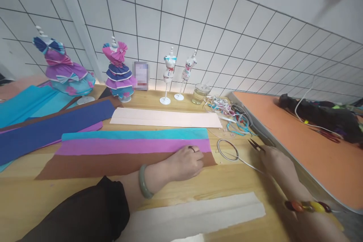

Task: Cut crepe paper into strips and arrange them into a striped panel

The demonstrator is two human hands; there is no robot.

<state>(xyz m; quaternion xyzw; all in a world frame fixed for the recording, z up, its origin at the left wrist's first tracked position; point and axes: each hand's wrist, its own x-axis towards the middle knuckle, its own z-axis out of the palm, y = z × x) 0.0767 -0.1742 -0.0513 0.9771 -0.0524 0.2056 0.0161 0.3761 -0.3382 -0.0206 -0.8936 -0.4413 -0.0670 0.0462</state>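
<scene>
My left hand (185,162) lies curled on the right end of the brown strip (113,164), near the purple strip (127,146). Its fingers are closed, and what they hold, if anything, is hidden. A turquoise strip (136,134) lies along the purple one's far edge. My right hand (279,164) is closed around small dark thread snips (256,145), their two points apart and facing away from me. Between my hands lies a thin ring (227,149) with a pale cord (251,165) running from it toward my right hand.
A pale pink strip (167,117) lies beyond, a cream strip (195,215) nearer. Ribbon scraps (227,110) sit beside a glass jar (201,93). Dressed miniature forms (68,72) and bare ones (169,70) stand at the back. An orange-topped surface (300,140) adjoins the right side.
</scene>
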